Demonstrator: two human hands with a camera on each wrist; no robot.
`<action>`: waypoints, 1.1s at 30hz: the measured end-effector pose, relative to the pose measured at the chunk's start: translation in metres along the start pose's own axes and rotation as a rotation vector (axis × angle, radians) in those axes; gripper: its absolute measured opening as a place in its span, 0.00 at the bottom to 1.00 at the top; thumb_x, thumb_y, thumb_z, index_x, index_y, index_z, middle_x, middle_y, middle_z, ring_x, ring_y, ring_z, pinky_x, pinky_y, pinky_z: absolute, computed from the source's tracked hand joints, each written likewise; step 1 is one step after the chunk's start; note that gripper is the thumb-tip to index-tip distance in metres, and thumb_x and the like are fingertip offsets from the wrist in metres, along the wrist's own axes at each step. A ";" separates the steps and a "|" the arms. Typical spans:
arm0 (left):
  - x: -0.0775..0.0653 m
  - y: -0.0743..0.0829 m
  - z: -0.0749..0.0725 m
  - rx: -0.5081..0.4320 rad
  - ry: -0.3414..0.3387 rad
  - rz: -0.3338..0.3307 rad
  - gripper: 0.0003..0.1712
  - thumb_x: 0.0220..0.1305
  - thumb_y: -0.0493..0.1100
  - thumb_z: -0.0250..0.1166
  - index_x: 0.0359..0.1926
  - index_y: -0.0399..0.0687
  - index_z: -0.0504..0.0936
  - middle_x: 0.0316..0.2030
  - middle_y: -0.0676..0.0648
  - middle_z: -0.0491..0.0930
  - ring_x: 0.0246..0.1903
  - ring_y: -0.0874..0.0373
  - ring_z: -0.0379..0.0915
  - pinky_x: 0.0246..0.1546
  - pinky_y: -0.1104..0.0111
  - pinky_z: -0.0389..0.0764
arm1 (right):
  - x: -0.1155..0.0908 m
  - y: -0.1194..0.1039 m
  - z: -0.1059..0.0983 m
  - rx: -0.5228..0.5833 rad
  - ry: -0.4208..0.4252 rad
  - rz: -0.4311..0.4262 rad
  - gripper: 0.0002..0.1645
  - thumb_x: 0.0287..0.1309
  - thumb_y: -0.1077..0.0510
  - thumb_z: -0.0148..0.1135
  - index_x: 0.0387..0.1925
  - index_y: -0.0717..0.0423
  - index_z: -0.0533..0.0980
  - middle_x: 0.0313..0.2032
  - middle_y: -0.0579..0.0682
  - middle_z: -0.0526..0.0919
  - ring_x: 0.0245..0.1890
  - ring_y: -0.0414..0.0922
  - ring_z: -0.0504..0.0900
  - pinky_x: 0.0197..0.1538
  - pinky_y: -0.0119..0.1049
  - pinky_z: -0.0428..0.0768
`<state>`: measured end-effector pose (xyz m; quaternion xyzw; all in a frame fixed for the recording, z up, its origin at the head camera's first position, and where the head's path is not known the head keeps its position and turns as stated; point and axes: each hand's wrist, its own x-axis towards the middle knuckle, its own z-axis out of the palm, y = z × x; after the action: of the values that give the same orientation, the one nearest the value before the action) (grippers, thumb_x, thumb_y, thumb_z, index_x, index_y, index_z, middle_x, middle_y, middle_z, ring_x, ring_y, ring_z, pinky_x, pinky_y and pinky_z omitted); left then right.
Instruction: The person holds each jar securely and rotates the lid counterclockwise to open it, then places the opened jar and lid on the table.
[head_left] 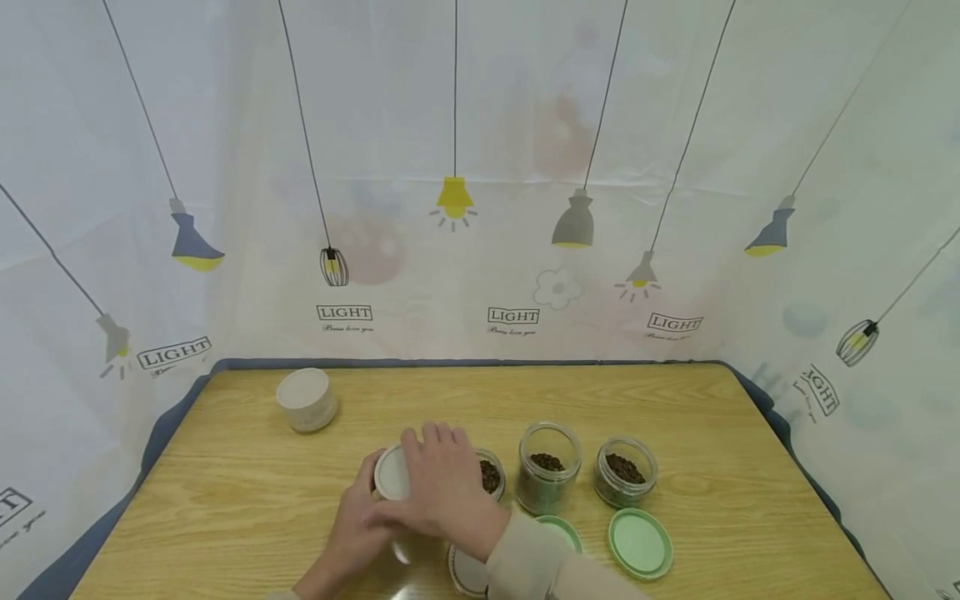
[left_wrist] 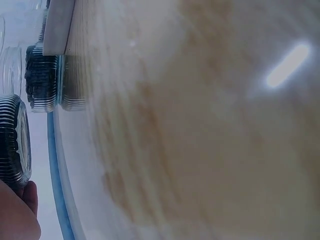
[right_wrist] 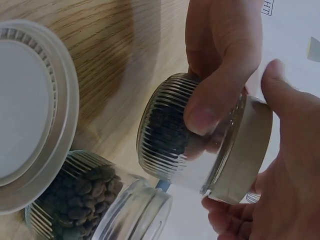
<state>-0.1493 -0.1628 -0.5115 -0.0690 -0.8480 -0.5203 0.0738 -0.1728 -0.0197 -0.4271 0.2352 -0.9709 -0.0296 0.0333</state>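
Observation:
My left hand point(head_left: 348, 521) grips a ribbed glass jar point(right_wrist: 159, 127) with dark contents, its thumb point(right_wrist: 205, 117) pressed on the side. My right hand point(head_left: 446, 479) holds the jar's whitish lid point(right_wrist: 242, 152), thumb at one edge and fingertips bent at the opposite edge. The lid sits over the jar's mouth, and the jar is tilted in the right wrist view. Close beside the hands stands an uncapped jar of dark beans point(right_wrist: 90, 200), partly behind my right hand in the head view. Only part of the left hand point(left_wrist: 17, 212) shows in the left wrist view.
Two more uncapped jars, a taller one point(head_left: 543, 492) and a shorter one point(head_left: 622, 479), stand to the right with dark beans. Before them lie two green lids point(head_left: 640, 543). A white lid point(head_left: 470, 573) lies below my right wrist. A white-topped container point(head_left: 307, 402) stands back left.

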 end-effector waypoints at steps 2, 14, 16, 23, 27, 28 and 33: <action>0.000 0.000 0.001 -0.007 -0.006 -0.032 0.52 0.34 0.40 0.82 0.64 0.46 0.67 0.57 0.40 0.79 0.55 0.49 0.76 0.53 0.64 0.79 | 0.000 0.001 0.000 -0.005 0.005 -0.018 0.61 0.40 0.09 0.41 0.60 0.49 0.69 0.50 0.50 0.79 0.52 0.46 0.76 0.56 0.41 0.74; 0.001 -0.001 0.004 0.034 -0.013 -0.055 0.54 0.37 0.46 0.82 0.66 0.45 0.64 0.59 0.39 0.76 0.57 0.48 0.76 0.57 0.55 0.77 | 0.001 0.018 -0.006 0.109 0.003 -0.284 0.39 0.52 0.29 0.60 0.62 0.42 0.68 0.50 0.46 0.77 0.49 0.44 0.74 0.55 0.40 0.74; 0.000 -0.001 0.003 0.042 -0.026 -0.059 0.55 0.39 0.48 0.82 0.68 0.45 0.62 0.60 0.39 0.76 0.58 0.48 0.75 0.57 0.55 0.77 | 0.001 0.021 -0.008 0.154 -0.007 -0.332 0.38 0.54 0.32 0.62 0.63 0.40 0.67 0.52 0.45 0.76 0.50 0.44 0.73 0.55 0.40 0.74; -0.001 0.002 0.001 0.031 -0.040 -0.078 0.55 0.40 0.53 0.81 0.68 0.47 0.61 0.56 0.42 0.78 0.54 0.53 0.77 0.53 0.63 0.79 | 0.001 0.026 -0.016 0.274 -0.134 -0.361 0.50 0.53 0.35 0.66 0.74 0.34 0.55 0.69 0.44 0.66 0.64 0.47 0.68 0.65 0.46 0.69; -0.001 0.003 -0.001 0.003 -0.051 -0.085 0.54 0.42 0.53 0.80 0.68 0.47 0.61 0.58 0.41 0.77 0.56 0.51 0.76 0.55 0.60 0.78 | -0.001 0.024 -0.017 0.284 -0.111 -0.315 0.62 0.48 0.24 0.62 0.77 0.35 0.44 0.76 0.49 0.54 0.71 0.50 0.62 0.70 0.51 0.64; -0.001 0.003 -0.001 -0.004 -0.052 -0.082 0.53 0.43 0.52 0.80 0.68 0.47 0.61 0.58 0.41 0.76 0.56 0.50 0.76 0.55 0.59 0.79 | -0.001 0.023 -0.017 0.263 -0.087 -0.288 0.64 0.46 0.20 0.58 0.77 0.36 0.43 0.76 0.50 0.53 0.71 0.50 0.61 0.70 0.51 0.64; -0.001 0.001 -0.002 -0.023 -0.024 -0.025 0.51 0.43 0.47 0.81 0.66 0.45 0.64 0.59 0.37 0.75 0.56 0.43 0.76 0.49 0.58 0.82 | 0.000 0.010 -0.011 0.075 -0.015 -0.128 0.64 0.42 0.09 0.38 0.74 0.39 0.52 0.66 0.47 0.69 0.63 0.47 0.70 0.64 0.46 0.68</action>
<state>-0.1479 -0.1638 -0.5102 -0.0655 -0.8436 -0.5300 0.0561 -0.1769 -0.0116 -0.4157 0.2975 -0.9546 0.0030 0.0152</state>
